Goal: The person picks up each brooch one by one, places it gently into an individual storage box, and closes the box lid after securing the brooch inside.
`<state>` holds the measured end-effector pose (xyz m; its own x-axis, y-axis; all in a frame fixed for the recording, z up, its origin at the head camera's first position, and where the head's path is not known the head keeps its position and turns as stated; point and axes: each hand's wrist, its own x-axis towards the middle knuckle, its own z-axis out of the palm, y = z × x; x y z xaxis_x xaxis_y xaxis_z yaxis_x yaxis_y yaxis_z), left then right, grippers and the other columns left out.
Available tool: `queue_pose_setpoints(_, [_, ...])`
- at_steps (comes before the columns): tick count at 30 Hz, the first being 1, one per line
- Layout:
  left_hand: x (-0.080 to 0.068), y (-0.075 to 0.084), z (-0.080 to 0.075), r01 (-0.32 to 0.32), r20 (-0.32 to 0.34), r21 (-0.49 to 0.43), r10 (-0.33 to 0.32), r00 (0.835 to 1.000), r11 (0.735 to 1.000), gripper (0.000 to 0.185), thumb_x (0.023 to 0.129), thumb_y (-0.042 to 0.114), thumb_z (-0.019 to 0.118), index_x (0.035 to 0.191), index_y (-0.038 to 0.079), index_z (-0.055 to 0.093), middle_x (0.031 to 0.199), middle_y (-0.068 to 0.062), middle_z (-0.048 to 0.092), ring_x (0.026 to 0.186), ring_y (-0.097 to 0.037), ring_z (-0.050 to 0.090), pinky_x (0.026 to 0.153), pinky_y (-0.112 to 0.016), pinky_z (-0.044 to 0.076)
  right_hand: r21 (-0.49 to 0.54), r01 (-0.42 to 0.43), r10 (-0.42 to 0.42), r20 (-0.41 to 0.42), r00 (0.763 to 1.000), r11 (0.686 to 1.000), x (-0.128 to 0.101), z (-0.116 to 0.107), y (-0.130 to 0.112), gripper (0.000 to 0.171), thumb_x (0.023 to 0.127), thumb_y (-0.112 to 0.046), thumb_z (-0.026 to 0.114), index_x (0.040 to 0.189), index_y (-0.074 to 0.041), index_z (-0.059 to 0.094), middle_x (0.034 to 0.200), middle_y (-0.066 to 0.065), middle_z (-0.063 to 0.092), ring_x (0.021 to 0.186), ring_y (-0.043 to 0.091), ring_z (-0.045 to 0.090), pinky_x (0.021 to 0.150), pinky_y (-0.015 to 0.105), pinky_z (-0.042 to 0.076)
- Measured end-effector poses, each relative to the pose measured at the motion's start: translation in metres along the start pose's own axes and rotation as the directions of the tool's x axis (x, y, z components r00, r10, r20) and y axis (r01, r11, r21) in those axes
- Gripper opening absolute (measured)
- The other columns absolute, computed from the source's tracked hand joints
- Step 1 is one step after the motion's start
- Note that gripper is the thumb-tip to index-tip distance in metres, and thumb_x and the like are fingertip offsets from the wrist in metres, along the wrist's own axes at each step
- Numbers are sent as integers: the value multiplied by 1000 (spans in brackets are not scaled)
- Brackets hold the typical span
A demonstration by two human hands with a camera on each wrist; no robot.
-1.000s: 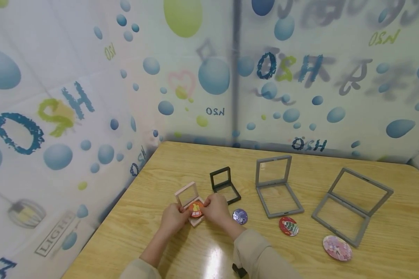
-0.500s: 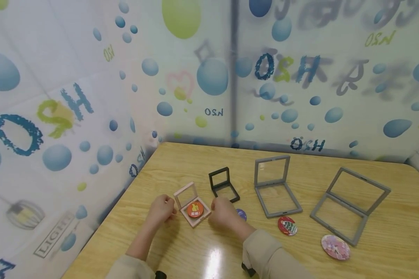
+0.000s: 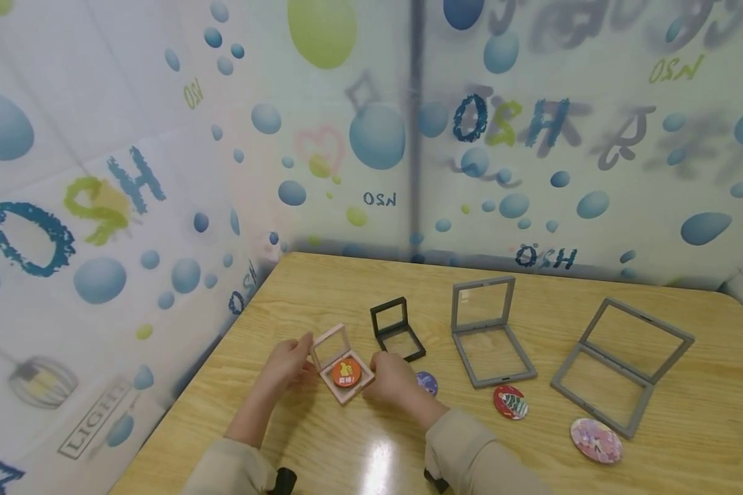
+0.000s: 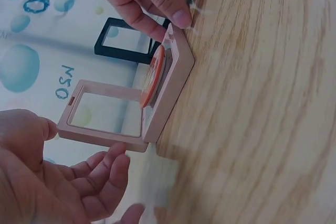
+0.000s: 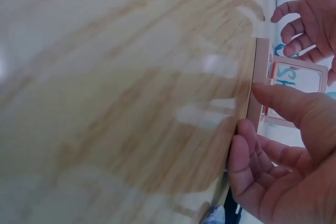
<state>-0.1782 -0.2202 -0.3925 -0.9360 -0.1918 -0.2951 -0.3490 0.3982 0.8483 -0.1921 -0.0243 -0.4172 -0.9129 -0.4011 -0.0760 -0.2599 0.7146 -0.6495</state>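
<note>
In the head view a small pink display case (image 3: 354,392) stands with its clear-windowed lid raised. A round orange badge (image 3: 346,372) with a yellow thumbs-up lies inside its base. My left hand (image 3: 285,366) is at the lid's left side; in the left wrist view its thumb touches the lid's edge, and its loosely bent fingers are beside the lid. My right hand (image 3: 397,382) holds the base at its right corner between thumb and finger, as the right wrist view shows. A purple-blue badge (image 3: 428,382) lies partly hidden behind the right hand.
A small black case (image 3: 402,342) and two larger grey cases (image 3: 500,380) (image 3: 647,402) stand with lids raised. A red badge with a tree (image 3: 510,402) and a pink badge (image 3: 596,441) lie before the grey ones. Patterned curtains border the wooden table (image 3: 272,316).
Both hands have let go of the orange badge, which now rests in the pink case. The left hand moved left, then back to the lid; the right hand shifted to the base's corner.
</note>
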Motion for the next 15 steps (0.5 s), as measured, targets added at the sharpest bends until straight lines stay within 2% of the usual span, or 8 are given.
queue_pose_setpoints(3, [2, 0, 2, -35, -2, 51, 35, 999, 998, 53, 95, 36, 35, 109, -13, 50, 78, -19, 59, 66, -21, 57, 61, -32, 48, -8, -2, 2, -2, 1000, 1000, 1, 2, 0, 33, 61, -11, 78, 84, 1, 59, 74, 7, 58, 66, 20, 53, 60, 33, 46])
queue_pose_setpoints(6, [2, 0, 3, -33, 0, 69, 34, 999, 997, 53, 95, 35, 35, 110, -13, 50, 78, -18, 58, 67, -21, 56, 61, -31, 46, -10, -1, 1, -8, 1000, 1000, 1, 3, 1, 34, 61, -11, 79, 85, 0, 59, 74, 7, 58, 66, 20, 53, 59, 33, 45])
queue_pose_setpoints(15, [1, 1, 7, -55, 10, 28, 54, 998, 998, 47, 94, 29, 37, 104, -14, 54, 75, -16, 59, 67, -20, 56, 63, -32, 49, -34, 9, -8, 4, 1000, 999, 1, 4, 1, 33, 65, -15, 78, 89, -3, 59, 74, 4, 59, 64, 17, 53, 57, 30, 44])
